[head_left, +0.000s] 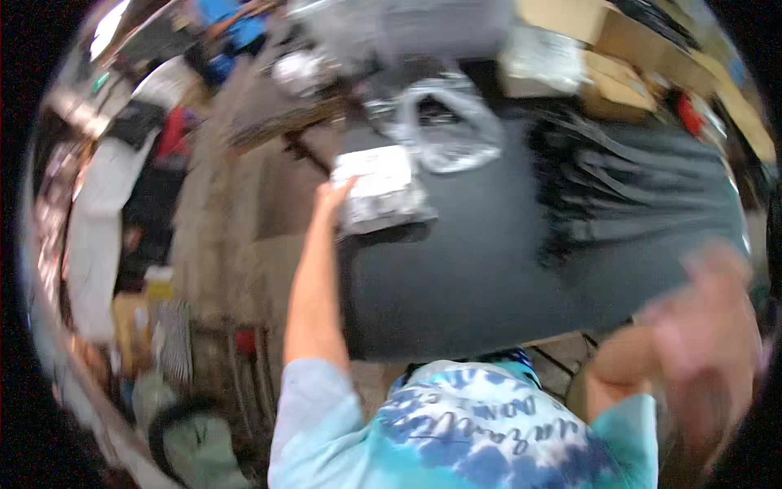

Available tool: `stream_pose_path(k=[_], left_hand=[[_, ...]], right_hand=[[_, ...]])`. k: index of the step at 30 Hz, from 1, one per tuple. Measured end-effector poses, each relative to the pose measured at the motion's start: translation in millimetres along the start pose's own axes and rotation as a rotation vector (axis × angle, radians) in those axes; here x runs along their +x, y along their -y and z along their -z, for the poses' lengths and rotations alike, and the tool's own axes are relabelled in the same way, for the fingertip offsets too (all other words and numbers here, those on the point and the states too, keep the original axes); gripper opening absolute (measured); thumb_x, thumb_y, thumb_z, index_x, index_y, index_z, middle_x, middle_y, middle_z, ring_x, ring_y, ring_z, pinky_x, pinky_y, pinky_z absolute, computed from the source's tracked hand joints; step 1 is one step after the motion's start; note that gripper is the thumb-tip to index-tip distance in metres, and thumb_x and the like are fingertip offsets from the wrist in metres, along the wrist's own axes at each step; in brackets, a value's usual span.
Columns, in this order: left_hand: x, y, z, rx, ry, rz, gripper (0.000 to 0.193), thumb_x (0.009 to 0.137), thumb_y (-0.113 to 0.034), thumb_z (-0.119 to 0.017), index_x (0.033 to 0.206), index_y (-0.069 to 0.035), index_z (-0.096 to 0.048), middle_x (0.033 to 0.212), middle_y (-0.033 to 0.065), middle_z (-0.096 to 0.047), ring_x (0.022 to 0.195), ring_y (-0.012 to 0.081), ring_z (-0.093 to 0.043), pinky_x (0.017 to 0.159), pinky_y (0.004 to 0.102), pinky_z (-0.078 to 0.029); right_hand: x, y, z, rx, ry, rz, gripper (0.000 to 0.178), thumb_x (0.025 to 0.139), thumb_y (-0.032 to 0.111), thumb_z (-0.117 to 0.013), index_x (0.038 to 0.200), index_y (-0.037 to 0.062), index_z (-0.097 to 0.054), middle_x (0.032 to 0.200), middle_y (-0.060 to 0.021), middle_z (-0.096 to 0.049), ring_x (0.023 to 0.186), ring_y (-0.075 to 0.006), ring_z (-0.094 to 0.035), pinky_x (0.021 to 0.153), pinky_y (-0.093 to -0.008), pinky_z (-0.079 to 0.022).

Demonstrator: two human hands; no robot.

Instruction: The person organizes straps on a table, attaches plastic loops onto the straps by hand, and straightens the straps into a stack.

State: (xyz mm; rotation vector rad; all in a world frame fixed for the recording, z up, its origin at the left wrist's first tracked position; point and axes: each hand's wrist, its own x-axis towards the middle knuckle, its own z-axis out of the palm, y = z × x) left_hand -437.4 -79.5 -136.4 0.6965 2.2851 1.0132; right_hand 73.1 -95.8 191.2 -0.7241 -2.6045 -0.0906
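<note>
My left hand (335, 196) is closed on the left edge of a clear plastic-wrapped packet (387, 200) with a white top, at the left side of a black-covered table (456, 281). Just beyond the packet, to its right, lies a crumpled clear plastic bag (476, 151) with a loop-like opening. Off the table's right front corner, my right hand (692, 301) is smeared by motion in a pinkish blur. Its fingers and anything in them cannot be made out.
Long black strips (635, 179) lie bunched across the table's right side. A silvery plastic-wrapped pack (542, 65) and cardboard boxes (615, 85) stand along the back. At far left are a person in blue (224, 16) and a green round-faced object (199, 444).
</note>
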Motion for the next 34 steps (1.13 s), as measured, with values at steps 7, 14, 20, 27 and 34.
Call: stream_pose_path(k=[7,14,20,27,34], left_hand=[[-12.2,-30.0,18.7,-0.232,0.152,-0.024,0.060,0.078,-0.036,-0.075,0.108,0.011,-0.055,0.100,0.0155,-0.063,0.081,0.0210,-0.063,0.066,0.0320,-0.051],[2.9,-8.7,21.0,-0.200,0.042,-0.132,0.060,0.069,-0.036,-0.083,0.105,0.007,-0.062,0.098,0.0136,-0.066,0.082,0.0199,-0.064,0.071,0.0331,-0.051],[-24.9,-26.4,-13.3,-0.055,-0.219,-0.192,0.071,0.062,-0.046,-0.084,0.097,0.008,-0.054,0.095,0.0198,-0.063,0.087,0.0264,-0.060,0.079,0.0375,-0.048],[-68.3,-1.9,-13.2,-0.217,-0.295,-0.257,0.053,0.068,-0.032,-0.083,0.087,0.002,-0.048,0.084,0.0123,-0.058,0.078,0.0187,-0.055,0.072,0.0321,-0.047],[-180.1,40.1,-10.1,-0.246,-0.152,-0.298,0.041,0.077,-0.019,-0.077,0.095,-0.003,-0.045,0.090,0.0124,-0.057,0.086,0.0174,-0.056,0.080,0.0317,-0.045]], right_hand=[[81.7,-2.0,-326.1,0.934,0.016,-0.566,0.050,0.089,0.033,-0.058,0.124,-0.0017,-0.050,0.118,-0.0237,-0.056,0.109,-0.0317,-0.056,0.094,-0.0389,-0.043],[139.9,31.1,-432.0,1.240,0.347,-0.929,0.049,0.087,0.043,-0.059,0.104,-0.0025,-0.064,0.075,-0.0164,-0.066,0.065,-0.0241,-0.067,0.060,-0.0367,-0.054],[125.4,24.0,-452.8,1.131,0.073,-0.855,0.018,0.083,0.019,-0.059,0.084,0.0033,-0.068,0.061,-0.0054,-0.061,0.047,-0.0155,-0.057,0.044,-0.0306,-0.045],[100.9,31.0,-431.7,1.274,0.030,-0.827,0.017,0.085,0.016,-0.061,0.081,-0.0003,-0.062,0.066,-0.0055,-0.062,0.061,-0.0118,-0.055,0.057,-0.0302,-0.044],[0.1,60.7,-376.0,1.424,0.156,-0.703,0.013,0.089,0.013,-0.059,0.088,0.0004,-0.061,0.070,0.0000,-0.059,0.065,-0.0048,-0.052,0.059,-0.0237,-0.043]])
